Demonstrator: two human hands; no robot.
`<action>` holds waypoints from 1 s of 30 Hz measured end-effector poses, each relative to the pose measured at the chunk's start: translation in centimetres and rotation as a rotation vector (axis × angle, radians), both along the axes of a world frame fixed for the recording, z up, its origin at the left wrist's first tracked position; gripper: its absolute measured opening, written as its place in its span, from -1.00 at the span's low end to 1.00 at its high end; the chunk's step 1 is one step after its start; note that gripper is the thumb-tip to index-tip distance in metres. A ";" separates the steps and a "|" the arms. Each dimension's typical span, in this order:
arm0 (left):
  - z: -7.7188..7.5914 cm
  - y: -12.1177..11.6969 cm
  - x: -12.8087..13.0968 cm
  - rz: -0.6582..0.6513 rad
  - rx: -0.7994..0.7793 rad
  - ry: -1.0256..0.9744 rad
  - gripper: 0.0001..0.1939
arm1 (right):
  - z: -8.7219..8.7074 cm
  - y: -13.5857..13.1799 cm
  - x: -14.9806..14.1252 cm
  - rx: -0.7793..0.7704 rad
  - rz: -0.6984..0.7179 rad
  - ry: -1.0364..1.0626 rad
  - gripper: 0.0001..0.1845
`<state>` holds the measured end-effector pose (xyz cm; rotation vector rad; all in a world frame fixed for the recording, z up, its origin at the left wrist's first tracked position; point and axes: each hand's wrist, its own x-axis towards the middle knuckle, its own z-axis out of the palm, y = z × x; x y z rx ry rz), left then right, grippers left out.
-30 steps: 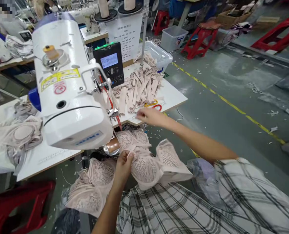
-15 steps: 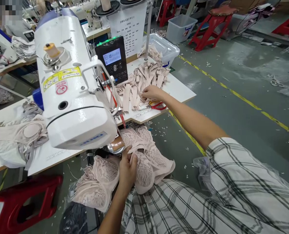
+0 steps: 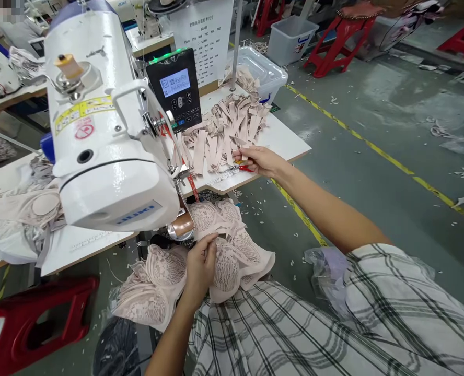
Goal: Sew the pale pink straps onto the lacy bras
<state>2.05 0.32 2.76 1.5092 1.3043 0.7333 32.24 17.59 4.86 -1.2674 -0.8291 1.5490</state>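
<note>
My left hand (image 3: 201, 263) is closed on a pale pink lace bra (image 3: 232, 250) that lies in my lap, just under the front of a white sewing machine (image 3: 99, 130). My right hand (image 3: 257, 158) reaches out over the table's right end and pinches a beige fabric strip at the near edge of a heap of such strips (image 3: 226, 133). Under that hand lie scissors (image 3: 243, 166) with red and yellow handles. More pink lace bras (image 3: 149, 290) hang bunched to the left of my left hand.
A black control panel (image 3: 176, 91) with a lit screen stands behind the machine. A clear plastic bin (image 3: 265, 73) sits at the table's far right. Pink garments (image 3: 24, 214) lie left on the table. A red stool (image 3: 32, 318) stands lower left; more stools and a tub are across the floor.
My right hand went from the table's front edge into the strip heap, then drew back a little with a strip pinched. My left hand kept hold of the bra.
</note>
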 end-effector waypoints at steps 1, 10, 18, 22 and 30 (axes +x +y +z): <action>0.4 0.1 0.2 0.006 0.023 0.004 -0.67 | 0.0 -1.3 -0.9 0.027 0.016 0.059 -0.77; 3.6 0.1 0.5 -0.103 0.250 0.010 -0.79 | 0.7 -16.1 -12.4 0.440 0.560 -0.088 -0.56; 4.9 0.2 0.4 -0.072 0.097 -0.023 -0.69 | -0.7 -13.0 -12.3 -0.110 0.222 0.334 -0.67; 5.2 1.3 -1.2 -0.009 0.453 0.190 -0.72 | -0.2 -9.5 -12.5 -0.016 0.095 0.219 -0.71; 4.3 2.4 -4.5 0.200 0.479 0.588 -0.67 | 0.6 -5.9 -15.1 0.256 0.307 -0.186 -0.79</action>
